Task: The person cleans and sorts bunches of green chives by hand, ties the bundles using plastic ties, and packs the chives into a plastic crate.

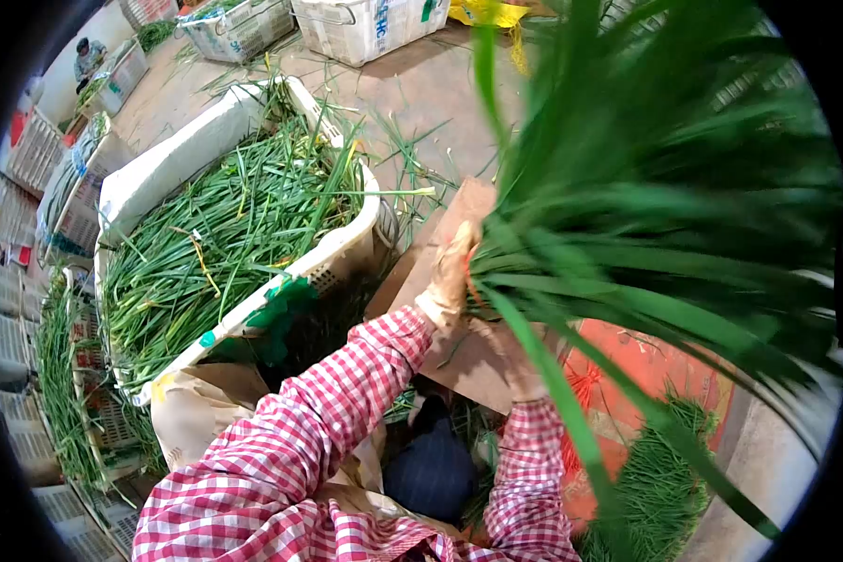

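Note:
A large bunch of long, flat green leaves, like garlic chives [646, 206], fans out to the upper right, its leaf ends smeared by motion. An orange-red tie [470, 273] circles its base. My left hand [448, 276] is closed around the bunch at that tie. Close below, my right hand [508, 354] is at the underside of the base; leaves and blur hide its fingers. Beneath both hands lies a brown board [473, 370].
A white crate [347, 245] heaped with loose chives [244, 215] stands at my left. On the right, cut greens [651, 487] lie by an orange-red surface [618, 375] with red strings [583, 384]. More crates [347, 33] and a seated person [89, 61] are farther back.

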